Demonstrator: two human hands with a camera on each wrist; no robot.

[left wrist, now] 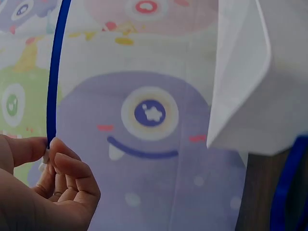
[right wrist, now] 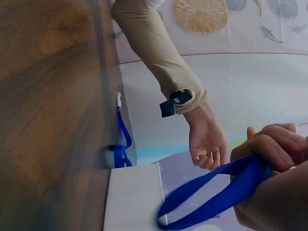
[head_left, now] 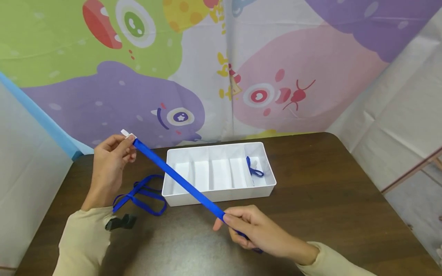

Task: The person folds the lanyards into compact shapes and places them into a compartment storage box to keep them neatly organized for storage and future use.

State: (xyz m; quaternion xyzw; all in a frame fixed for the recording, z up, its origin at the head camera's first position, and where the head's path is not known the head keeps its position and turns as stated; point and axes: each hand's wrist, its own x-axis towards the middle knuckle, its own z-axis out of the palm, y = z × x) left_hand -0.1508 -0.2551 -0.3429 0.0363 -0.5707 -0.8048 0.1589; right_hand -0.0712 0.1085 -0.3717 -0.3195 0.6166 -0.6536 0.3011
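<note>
A blue lanyard (head_left: 179, 178) is stretched slantwise in front of the white box. My left hand (head_left: 112, 161) pinches its white plastic clip (head_left: 129, 134) between thumb and forefinger. The left wrist view shows that same pinch by the left hand (left wrist: 53, 192), the strap rising from it. Lower and to the right, my right hand (head_left: 259, 232) grips the strap's other part between thumb and fingers. From the right hand (right wrist: 274, 159) a loop of the lanyard (right wrist: 211, 204) hangs in the right wrist view.
The white box (head_left: 221, 195), divided into several compartments, stands on the dark wooden table (head_left: 310, 191). A small folded blue lanyard (head_left: 255, 171) lies in its rightmost compartment. Another blue lanyard (head_left: 148, 211) lies loosely left of the box. Behind the table hangs a cartoon-printed cloth (head_left: 214, 115).
</note>
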